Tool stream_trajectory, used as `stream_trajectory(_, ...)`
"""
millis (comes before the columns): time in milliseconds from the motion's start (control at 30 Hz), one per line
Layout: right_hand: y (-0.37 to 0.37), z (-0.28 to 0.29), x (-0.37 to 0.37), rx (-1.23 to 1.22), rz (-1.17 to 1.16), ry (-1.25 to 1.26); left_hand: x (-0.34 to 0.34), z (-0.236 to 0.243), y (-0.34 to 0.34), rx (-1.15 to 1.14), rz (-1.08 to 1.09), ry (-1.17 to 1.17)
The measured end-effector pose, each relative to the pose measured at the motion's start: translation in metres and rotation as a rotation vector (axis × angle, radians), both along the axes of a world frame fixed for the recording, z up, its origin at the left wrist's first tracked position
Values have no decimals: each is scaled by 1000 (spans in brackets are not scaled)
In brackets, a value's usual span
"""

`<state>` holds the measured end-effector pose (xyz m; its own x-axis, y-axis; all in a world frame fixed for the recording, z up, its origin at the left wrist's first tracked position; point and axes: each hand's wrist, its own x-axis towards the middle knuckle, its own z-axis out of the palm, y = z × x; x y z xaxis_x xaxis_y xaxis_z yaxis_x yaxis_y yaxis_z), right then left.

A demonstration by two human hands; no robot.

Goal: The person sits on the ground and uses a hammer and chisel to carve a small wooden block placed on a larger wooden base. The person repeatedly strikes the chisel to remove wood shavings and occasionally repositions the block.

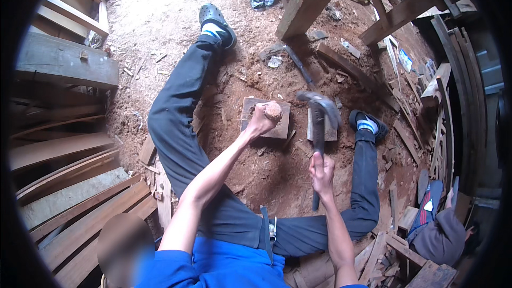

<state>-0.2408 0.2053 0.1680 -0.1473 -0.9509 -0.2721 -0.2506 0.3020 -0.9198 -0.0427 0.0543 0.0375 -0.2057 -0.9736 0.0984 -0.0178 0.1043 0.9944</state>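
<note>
My left hand (260, 121) is closed round an upright, round wooden handle (273, 109) with a pale, battered top end. Its lower end is hidden. Beneath that hand a square wooden block (282, 126) lies flat on the dirt between my legs. My right hand (322, 173) grips a hammer (318, 128) by its dark shaft. The hammer's curved metal head is raised over a second, smaller wood piece (332, 134), to the right of the left hand. Hammer and handle are apart.
A dark-handled tool (297, 63) lies on the dirt ahead. Heavy timber legs (304, 5) stand beyond it, near a loose beam (357, 74). Stacked planks (64, 149) line the left, offcuts (408, 141) the right. Another person (440, 234) sits at lower right.
</note>
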Motion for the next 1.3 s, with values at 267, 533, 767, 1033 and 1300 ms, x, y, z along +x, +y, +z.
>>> stream_trajectory(267, -23, -133, -29, 153, 110, 456, -8, 33, 13, -130, 226, -156)
stream_trajectory(533, -14, -126, -24, 387, -108, -4, -5, 5, -3, -277, 149, -193)
stream_trajectory(767, -14, -28, -8, -58, 3, -281, -12, -16, 5, -229, -48, 39)
stream_trajectory(1033, -13, 50, 2, -541, -73, -319, -6, 2, 2, -164, 11, 14)
stream_trajectory(1300, -1, -11, 3, 278, 6, -171, -12, 1, -4, -238, 54, 1)
